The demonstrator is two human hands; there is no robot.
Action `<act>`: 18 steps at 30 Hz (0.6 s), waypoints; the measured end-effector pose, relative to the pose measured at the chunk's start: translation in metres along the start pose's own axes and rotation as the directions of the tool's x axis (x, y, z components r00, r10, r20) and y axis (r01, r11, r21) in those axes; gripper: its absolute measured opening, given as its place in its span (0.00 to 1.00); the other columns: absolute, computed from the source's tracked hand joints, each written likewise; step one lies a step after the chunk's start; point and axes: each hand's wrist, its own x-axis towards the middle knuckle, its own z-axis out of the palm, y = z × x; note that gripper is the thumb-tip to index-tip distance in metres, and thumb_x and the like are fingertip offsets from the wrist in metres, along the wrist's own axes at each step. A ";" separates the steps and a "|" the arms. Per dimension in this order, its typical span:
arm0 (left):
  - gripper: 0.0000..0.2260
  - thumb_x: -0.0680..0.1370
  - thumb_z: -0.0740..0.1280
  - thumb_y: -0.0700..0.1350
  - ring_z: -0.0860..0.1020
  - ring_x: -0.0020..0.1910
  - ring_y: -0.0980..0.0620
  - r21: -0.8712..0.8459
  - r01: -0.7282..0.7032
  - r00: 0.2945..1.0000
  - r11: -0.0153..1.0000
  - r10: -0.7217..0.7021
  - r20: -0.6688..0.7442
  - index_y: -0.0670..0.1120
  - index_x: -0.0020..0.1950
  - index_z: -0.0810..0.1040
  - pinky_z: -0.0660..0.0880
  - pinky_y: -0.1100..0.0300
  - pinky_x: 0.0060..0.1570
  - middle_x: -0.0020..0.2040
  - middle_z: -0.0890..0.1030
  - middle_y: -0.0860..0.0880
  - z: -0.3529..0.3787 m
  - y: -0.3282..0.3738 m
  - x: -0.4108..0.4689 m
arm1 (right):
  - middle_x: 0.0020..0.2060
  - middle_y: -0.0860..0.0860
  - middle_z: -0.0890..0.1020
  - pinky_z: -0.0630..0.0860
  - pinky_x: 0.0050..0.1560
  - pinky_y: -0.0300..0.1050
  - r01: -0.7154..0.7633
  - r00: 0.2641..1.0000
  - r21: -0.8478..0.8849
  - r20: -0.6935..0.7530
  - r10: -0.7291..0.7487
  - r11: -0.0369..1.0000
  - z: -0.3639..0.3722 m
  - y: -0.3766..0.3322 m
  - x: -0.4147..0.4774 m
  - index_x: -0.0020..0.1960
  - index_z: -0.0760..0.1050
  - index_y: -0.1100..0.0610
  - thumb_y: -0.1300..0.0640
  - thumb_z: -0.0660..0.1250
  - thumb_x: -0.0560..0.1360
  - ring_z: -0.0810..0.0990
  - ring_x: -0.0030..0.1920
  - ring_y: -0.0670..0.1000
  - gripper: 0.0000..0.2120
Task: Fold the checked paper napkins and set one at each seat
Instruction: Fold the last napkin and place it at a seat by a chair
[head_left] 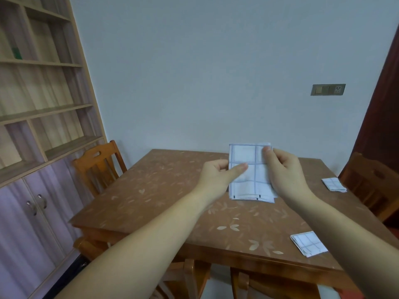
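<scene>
A white paper napkin with blue checks (pixel 248 156), folded into a tall rectangle, is held upright in the air above the brown table (pixel 164 195). My left hand (pixel 216 172) pinches its left edge, thumb across the front. My right hand (pixel 285 169) grips its right edge, thumb on the upper part. A folded checked napkin (pixel 308 243) lies flat at the table's near right edge. Another folded napkin (pixel 333 184) lies at the table's right side by a chair.
A wooden chair (pixel 99 165) stands at the table's left side, another chair (pixel 371 184) at the right, and chair backs (pixel 185 275) show below the near edge. A tall shelf unit with cabinet doors (pixel 38 130) fills the left wall. A dark door (pixel 384 108) is at right.
</scene>
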 end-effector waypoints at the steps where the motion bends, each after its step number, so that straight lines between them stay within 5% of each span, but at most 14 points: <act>1: 0.08 0.76 0.71 0.41 0.82 0.40 0.51 0.014 -0.027 1.000 1.000 0.027 0.008 0.37 0.52 0.83 0.80 0.60 0.41 0.43 0.84 0.44 0.000 -0.001 0.000 | 0.24 0.46 0.66 0.59 0.27 0.39 -0.031 0.999 0.039 0.012 0.031 0.999 -0.001 0.002 0.000 0.31 0.63 0.59 0.52 0.59 0.82 0.63 0.26 0.45 0.22; 5: 0.07 0.81 0.64 0.42 0.81 0.39 0.57 0.144 -0.040 0.996 0.989 0.028 0.085 0.43 0.54 0.80 0.78 0.63 0.41 0.44 0.82 0.49 -0.002 -0.010 -0.002 | 0.33 0.53 0.79 0.71 0.36 0.43 -0.177 0.983 0.195 0.081 0.164 0.965 0.003 0.009 0.002 0.41 0.78 0.65 0.54 0.65 0.79 0.75 0.34 0.49 0.15; 9: 0.06 0.82 0.61 0.45 0.79 0.37 0.50 0.240 -0.008 0.999 0.971 0.015 -0.028 0.47 0.49 0.77 0.76 0.56 0.33 0.43 0.80 0.46 -0.012 -0.023 -0.004 | 0.32 0.57 0.74 0.70 0.39 0.50 -0.283 0.956 0.263 0.159 0.248 0.922 0.013 0.019 0.003 0.38 0.77 0.65 0.62 0.64 0.76 0.72 0.36 0.54 0.10; 11: 0.06 0.81 0.63 0.45 0.78 0.35 0.51 0.280 0.009 0.998 0.960 0.008 -0.060 0.46 0.47 0.78 0.73 0.61 0.31 0.41 0.81 0.46 -0.026 -0.026 -0.006 | 0.32 0.56 0.72 0.68 0.40 0.49 -0.338 0.926 0.209 0.247 0.284 0.918 0.017 0.024 0.003 0.37 0.75 0.62 0.62 0.63 0.75 0.70 0.37 0.54 0.09; 15: 0.03 0.77 0.70 0.45 0.81 0.40 0.52 0.382 0.057 0.997 0.922 -0.070 0.020 0.50 0.43 0.81 0.76 0.55 0.41 0.42 0.84 0.49 -0.063 -0.024 -0.017 | 0.34 0.57 0.77 0.67 0.39 0.49 -0.297 0.809 -0.016 0.526 0.261 0.955 0.030 0.023 0.002 0.44 0.82 0.63 0.49 0.69 0.76 0.71 0.36 0.53 0.16; 18: 0.04 0.74 0.74 0.46 0.84 0.40 0.52 0.422 0.115 0.990 0.899 -0.138 0.025 0.47 0.44 0.84 0.81 0.54 0.39 0.41 0.85 0.50 -0.095 -0.018 -0.033 | 0.35 0.61 0.76 0.66 0.40 0.50 -0.294 0.746 -0.029 0.618 0.249 0.955 0.054 0.014 -0.003 0.43 0.79 0.69 0.53 0.70 0.76 0.71 0.36 0.56 0.17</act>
